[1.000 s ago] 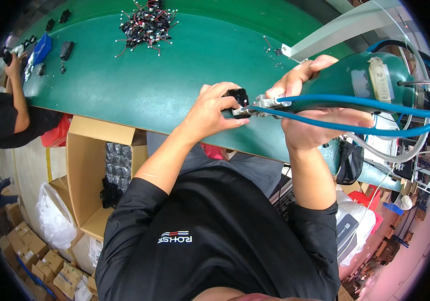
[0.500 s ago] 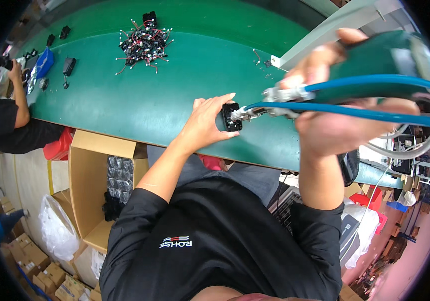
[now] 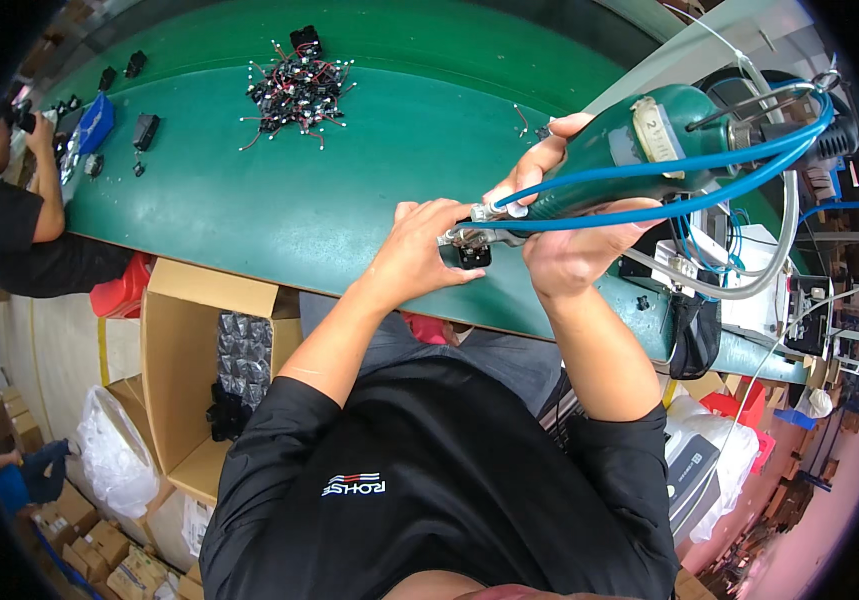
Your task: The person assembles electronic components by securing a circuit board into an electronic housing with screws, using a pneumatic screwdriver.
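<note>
My left hand (image 3: 409, 255) rests at the table's near edge, its fingers and thumb closed around a small black plastic housing (image 3: 474, 258). From the right, my right hand (image 3: 574, 255) grips a green-bodied power screwdriver (image 3: 599, 150) with blue air tubes (image 3: 639, 217) running along it. The screwdriver lies nearly level in the picture, and its metal nose (image 3: 474, 235) is over the housing beside my left fingers. Whether the tip touches the housing is hidden.
A heap of small black parts with red and black wires (image 3: 299, 92) lies farther back on the green table (image 3: 199, 200). An open carton (image 3: 174, 370) holding wrapped black pieces stands at the lower left. Another person (image 3: 14, 210) works at the far left.
The screwdriver and my right hand have moved left and toward the housing, and the tool's body now shows more fully. My left hand keeps hold of the housing, almost in place.
</note>
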Tool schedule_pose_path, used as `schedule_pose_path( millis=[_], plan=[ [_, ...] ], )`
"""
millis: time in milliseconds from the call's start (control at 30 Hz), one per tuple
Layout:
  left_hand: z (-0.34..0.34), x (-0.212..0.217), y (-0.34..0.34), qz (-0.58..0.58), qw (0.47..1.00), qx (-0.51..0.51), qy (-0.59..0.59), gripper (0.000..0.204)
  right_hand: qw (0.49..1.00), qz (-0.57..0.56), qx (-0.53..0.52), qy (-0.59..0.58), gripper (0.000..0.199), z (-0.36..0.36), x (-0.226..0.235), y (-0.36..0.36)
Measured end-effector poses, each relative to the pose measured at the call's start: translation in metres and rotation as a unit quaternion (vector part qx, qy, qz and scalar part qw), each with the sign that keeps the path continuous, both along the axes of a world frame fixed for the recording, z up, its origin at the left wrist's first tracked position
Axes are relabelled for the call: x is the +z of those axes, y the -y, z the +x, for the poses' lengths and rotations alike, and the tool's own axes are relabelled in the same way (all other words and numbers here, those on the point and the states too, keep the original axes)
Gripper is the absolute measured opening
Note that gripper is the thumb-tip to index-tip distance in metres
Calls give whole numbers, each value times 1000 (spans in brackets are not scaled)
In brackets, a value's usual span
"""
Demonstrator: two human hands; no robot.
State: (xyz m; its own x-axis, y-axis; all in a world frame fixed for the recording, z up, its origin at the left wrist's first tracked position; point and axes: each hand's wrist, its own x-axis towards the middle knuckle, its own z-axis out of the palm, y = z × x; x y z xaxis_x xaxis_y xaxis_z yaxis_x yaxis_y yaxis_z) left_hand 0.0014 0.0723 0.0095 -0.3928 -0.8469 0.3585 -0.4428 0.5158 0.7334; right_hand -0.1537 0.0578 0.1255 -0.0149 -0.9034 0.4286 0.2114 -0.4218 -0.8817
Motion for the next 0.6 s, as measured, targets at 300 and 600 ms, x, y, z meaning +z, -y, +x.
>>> schedule_pose_path(
  millis=[300, 600],
  plan=[
    [5, 6, 2, 17, 999, -21, -16, 73, 998, 31, -16, 46, 107, 11, -14, -2],
    [38, 7, 49, 412, 832, -116, -354, 57, 986, -96, -135, 34, 92, -39, 120, 8]
  ],
)
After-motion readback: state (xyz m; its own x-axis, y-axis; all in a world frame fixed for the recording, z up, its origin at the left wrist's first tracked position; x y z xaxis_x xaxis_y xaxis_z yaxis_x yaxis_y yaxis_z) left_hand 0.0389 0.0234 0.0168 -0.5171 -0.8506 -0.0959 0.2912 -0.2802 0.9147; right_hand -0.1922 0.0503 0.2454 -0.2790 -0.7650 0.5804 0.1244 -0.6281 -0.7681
